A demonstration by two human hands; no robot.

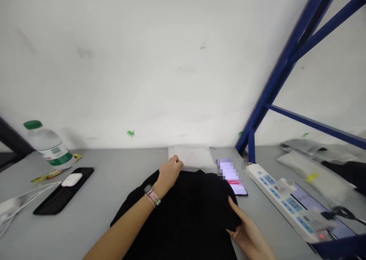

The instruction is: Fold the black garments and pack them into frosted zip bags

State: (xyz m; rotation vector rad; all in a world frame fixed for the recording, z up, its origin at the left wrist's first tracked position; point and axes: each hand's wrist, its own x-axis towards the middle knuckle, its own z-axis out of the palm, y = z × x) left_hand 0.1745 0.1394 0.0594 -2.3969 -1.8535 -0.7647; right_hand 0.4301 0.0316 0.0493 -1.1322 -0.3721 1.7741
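Grasping black cloth [188,214] at its right edge is the right grip [248,230], the left grip [169,175] unclear

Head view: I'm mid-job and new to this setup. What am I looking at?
No machine here: a person's two bare hands, seen by a camera worn on their head, looking forward and down. The right hand holds the right side of a black cloth; the left hand is curled at its far edge, its grip unclear. On the grey table, a white packet lies beyond the cloth, a lit phone and power strip to the right, a bottle to the left.
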